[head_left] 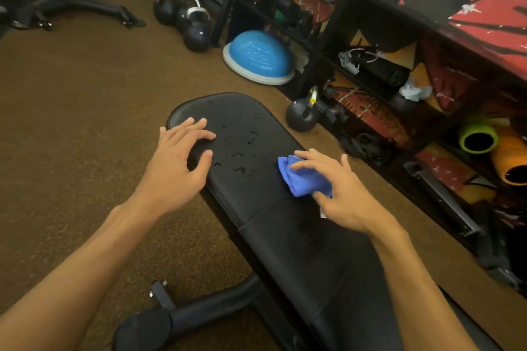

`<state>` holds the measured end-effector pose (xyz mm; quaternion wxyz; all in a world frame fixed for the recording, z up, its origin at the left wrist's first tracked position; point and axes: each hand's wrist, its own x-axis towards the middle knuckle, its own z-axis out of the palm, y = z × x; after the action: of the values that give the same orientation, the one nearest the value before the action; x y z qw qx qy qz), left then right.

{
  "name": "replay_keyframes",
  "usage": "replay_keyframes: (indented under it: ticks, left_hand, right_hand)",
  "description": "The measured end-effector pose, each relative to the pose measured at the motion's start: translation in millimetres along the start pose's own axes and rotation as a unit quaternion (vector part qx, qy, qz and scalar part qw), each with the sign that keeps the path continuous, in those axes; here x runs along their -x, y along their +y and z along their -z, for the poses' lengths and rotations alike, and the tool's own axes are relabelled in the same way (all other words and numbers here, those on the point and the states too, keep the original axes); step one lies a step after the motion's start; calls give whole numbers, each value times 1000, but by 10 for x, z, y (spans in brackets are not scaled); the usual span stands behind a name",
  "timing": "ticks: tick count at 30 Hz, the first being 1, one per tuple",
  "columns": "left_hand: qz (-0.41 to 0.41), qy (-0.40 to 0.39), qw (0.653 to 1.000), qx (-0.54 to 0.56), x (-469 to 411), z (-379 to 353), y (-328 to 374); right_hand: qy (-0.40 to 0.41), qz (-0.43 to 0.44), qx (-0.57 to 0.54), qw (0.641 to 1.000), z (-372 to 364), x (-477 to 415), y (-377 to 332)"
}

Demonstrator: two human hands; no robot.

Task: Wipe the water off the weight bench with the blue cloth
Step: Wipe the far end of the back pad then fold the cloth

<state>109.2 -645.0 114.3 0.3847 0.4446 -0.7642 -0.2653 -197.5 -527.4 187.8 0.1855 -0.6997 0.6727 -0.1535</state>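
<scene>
The black padded weight bench (256,208) runs from the lower right up to the middle of the view. Water drops (242,151) bead on its far pad. My right hand (342,191) holds the bunched blue cloth (299,177) against the right edge of the bench, just right of the drops. My left hand (176,162) hovers over the left edge of the far pad with fingers spread and loosely bent, holding nothing.
A black kettlebell (302,117) stands on the brown carpet just right of the bench end. A blue balance dome (258,57) lies beyond it. Several kettlebells (185,17) sit farther back. A black shelf (427,94) with foam rollers (479,139) lines the right side.
</scene>
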Motion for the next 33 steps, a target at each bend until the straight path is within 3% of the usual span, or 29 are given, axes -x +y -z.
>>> replay_keyframes:
  ticks: [2,6,10,16,22,25,28,33]
  left_hand:
    - [1,1,1000,3,0,4,2]
    - [2,3,1000,9,-2,10,13]
    - [-1,1,1000,2,-3,4,-3]
    - [-6,6,1000,-3,-1,-20,-14]
    - [-11,7,1000,-7,-18,-30,-36]
    - [-12,4,1000,-12,-19,-9,-40]
    - [-10,1,1000,-17,-22,3,-16]
    - [-20,-18,998,-60,-50,93,-49]
  right_hand:
    - [28,-19,-26,999,19,52,-4]
    - [157,-74,-78,982,-224,33,-221]
    - [106,-118,71,985,-541,-127,-228]
    - [125,-151,56,979,-462,-792,-173]
    - [65,-21,105,992,-473,-573,-246]
    - [79,-51,167,981,-371,-612,-79]
    - [98,-77,150,981,-404,-929,-88]
    - [89,3,124,988,-547,-742,-192]
